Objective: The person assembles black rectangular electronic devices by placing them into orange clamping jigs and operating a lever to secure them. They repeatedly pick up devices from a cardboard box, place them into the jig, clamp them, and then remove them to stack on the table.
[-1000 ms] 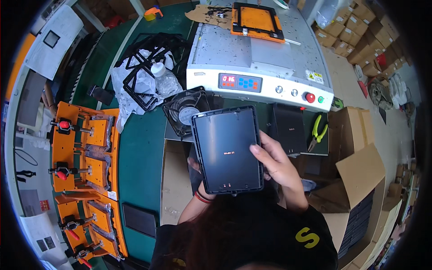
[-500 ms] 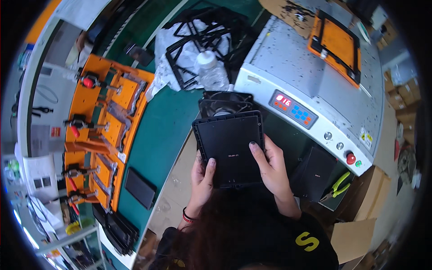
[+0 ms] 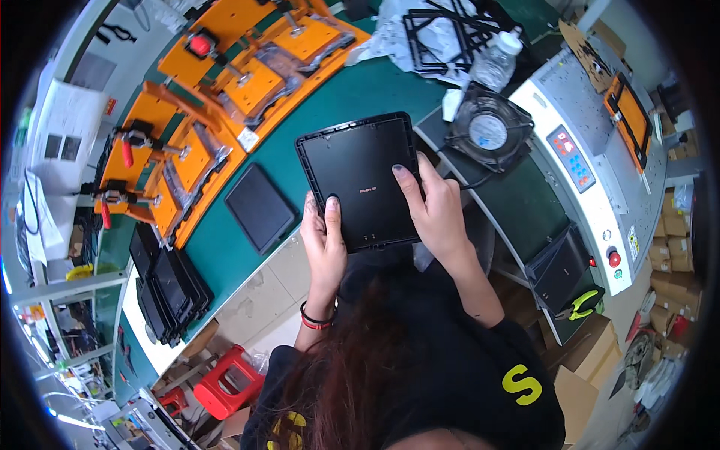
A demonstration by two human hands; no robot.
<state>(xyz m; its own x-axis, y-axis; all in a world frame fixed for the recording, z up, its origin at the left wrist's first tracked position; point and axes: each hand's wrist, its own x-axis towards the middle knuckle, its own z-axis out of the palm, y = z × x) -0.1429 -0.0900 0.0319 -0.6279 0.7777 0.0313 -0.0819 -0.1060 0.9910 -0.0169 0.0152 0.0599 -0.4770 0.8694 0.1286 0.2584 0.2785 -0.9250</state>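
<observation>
Both my hands hold a black rectangular plastic housing [image 3: 360,180] with a raised rim, up in front of me. My left hand [image 3: 324,238] grips its lower left edge, thumb on the flat inner face. At the right edge, my right hand [image 3: 436,210] clasps it, its thumb also on the face; the fingers beneath are hidden. A dark flat panel [image 3: 260,207] lies on the green bench [image 3: 277,142] left of the housing. Farther left, several black housings [image 3: 169,285] are stacked near the bench edge.
Orange clamp fixtures [image 3: 255,86] line the bench at left. A black fan [image 3: 489,129] and a clear bottle [image 3: 496,61] stand at the far right, beside a grey machine [image 3: 574,161] with a control panel. Green-handled pliers [image 3: 583,304] lie near dark panels [image 3: 559,270]. A red stool [image 3: 229,382] stands below.
My view has swung to the left, so the fan and machine appear farther right. The housing stays in both hands and no longer overlaps the fan.
</observation>
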